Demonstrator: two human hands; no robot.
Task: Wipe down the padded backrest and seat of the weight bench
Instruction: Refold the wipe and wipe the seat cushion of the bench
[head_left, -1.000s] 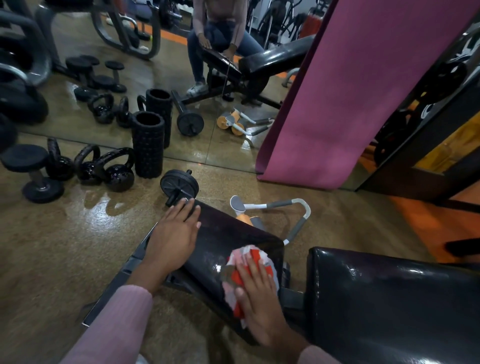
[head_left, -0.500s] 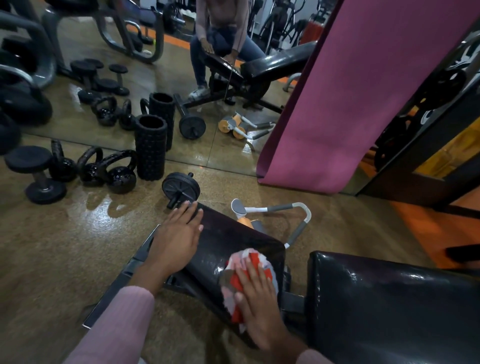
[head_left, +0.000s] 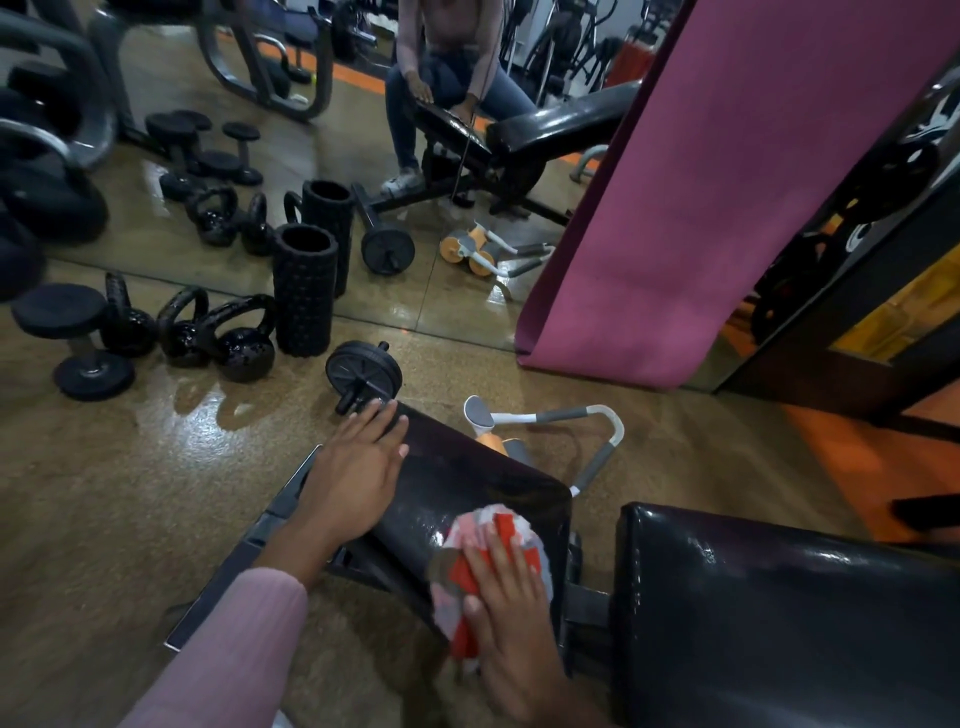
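The seat pad (head_left: 467, 483) sits low in the middle of the view, black and glossy, tilted down and away, with the cloth (head_left: 480, 551) spread on its near right corner. The cloth is red, white and grey, flattened against the vinyl. To the right, across a gap of bare frame, the larger backrest pad (head_left: 769, 613) fills the lower right corner.

So the seat is the part being wiped here, and the backrest reads as not yet reached by the cloth, though that is my judgement. The next move calls for carrying the cloth up across the rest of the seat toward its far edge, keeping it flat so it does not bunch, then crossing over to the backrest.

The right hand (head_left: 511, 618) presses down on the cloth, fingers straight and slightly apart, palm flat, nothing pinched. The left hand (head_left: 358, 467) lies flat on the far left edge of the seat, fingers extended and close together, bracing it and holding nothing.

Beyond the seat, an ab wheel (head_left: 363, 375) lies on the floor just past the left fingertips.
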